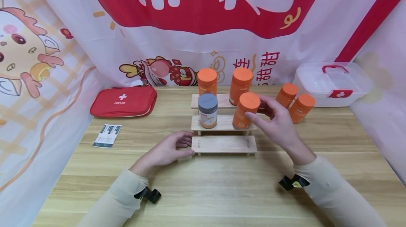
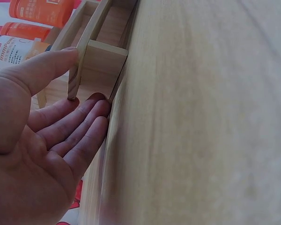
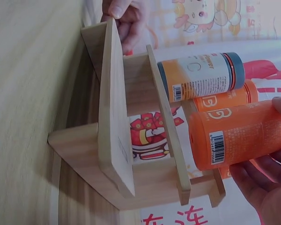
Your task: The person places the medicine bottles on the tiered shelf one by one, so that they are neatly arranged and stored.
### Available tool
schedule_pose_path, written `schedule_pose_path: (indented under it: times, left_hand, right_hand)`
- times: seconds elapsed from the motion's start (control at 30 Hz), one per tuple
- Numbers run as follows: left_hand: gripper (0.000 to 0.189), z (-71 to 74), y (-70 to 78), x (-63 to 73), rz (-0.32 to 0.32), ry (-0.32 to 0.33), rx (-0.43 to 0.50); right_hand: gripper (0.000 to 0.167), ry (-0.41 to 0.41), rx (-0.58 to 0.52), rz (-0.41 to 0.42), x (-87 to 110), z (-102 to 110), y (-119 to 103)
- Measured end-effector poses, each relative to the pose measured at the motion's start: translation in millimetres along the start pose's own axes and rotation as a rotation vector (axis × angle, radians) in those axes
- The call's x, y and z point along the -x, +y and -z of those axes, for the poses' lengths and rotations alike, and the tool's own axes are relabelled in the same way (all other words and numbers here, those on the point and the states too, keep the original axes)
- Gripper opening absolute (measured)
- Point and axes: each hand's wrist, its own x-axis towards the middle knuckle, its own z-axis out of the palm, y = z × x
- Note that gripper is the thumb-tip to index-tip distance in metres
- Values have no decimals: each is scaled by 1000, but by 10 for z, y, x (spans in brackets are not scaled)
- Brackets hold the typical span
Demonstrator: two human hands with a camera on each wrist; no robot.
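A three-step wooden display rack (image 1: 224,144) stands on the table. My left hand (image 1: 177,146) pinches the left end of its lowest step, thumb on the board and fingers beside and below. My right hand (image 1: 279,121) grips an orange bottle (image 1: 244,110) with an orange lid, thumb in front and fingers behind. In the right wrist view the bottle's base hangs close over the middle step (image 3: 166,117). On that step's left side stands a grey-lidded bottle (image 1: 208,111) with a white and orange label. The top step bears two orange bottles, one left (image 1: 207,80) and one right (image 1: 240,86).
Two smaller orange bottles (image 1: 287,94) (image 1: 302,108) stand right of the rack, by a clear first-aid box (image 1: 333,82) with a red handle. At the left lie a red first-aid pouch (image 1: 123,102) and a printed leaflet (image 1: 107,135). A printed cloth (image 1: 177,40) hangs behind.
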Motion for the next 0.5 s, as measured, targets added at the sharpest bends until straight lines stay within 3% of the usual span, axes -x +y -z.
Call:
schedule_pose_path:
  times: [0.5]
  left_hand:
    - [64,0,-3,-8,3,-2,1]
  right_hand:
    - [59,-22,12,-109,-36,-142,3]
